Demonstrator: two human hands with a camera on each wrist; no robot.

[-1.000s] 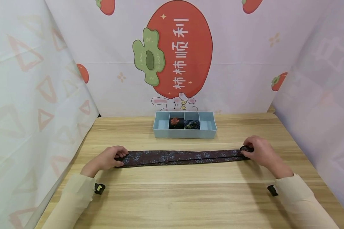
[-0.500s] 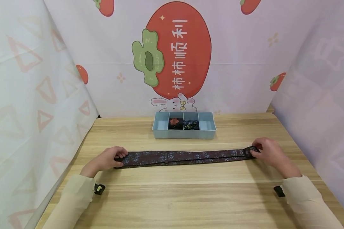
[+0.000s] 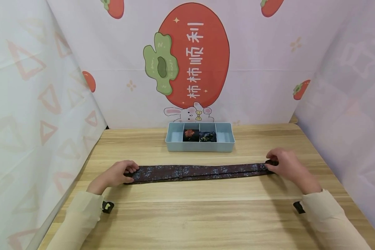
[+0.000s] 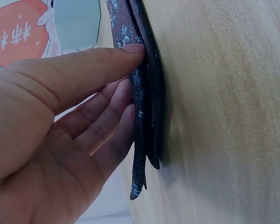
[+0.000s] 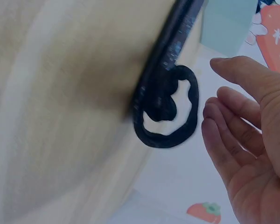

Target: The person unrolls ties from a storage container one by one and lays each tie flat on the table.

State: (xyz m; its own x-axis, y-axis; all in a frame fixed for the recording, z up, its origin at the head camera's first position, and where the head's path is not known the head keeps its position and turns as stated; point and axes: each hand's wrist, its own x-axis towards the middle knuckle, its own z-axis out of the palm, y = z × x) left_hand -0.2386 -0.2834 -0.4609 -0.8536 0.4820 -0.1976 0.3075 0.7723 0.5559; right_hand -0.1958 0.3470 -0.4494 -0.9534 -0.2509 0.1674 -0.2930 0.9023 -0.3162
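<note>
A dark maroon necktie [image 3: 203, 170] with small blue flowers lies stretched lengthwise across the table, a narrow strip running along its back. At its left end my left hand [image 3: 117, 173] grips it, thumb on one edge and the other fingertips against the opposite edge. The right end is curled into a loose coil [image 5: 161, 140], with a gap around a tighter inner curl. My right hand [image 5: 256, 121] is beside that coil, thumb and fingers parted, fingertips apart from the fabric in the right wrist view. In the head view this hand [image 3: 285, 168] partly covers the coil.
Behind the necktie stands a light blue divided tray [image 3: 200, 147]. Its middle compartments hold a black roll with an orange flower [image 3: 190, 136] and a dark blue patterned roll [image 3: 208, 136]. A printed cloth [image 3: 256, 86] hangs along the table's back edge [image 3: 137, 130].
My right hand moved right with the necktie's curled end, then came back left and loosened from it. The left hand stays at the left end.
</note>
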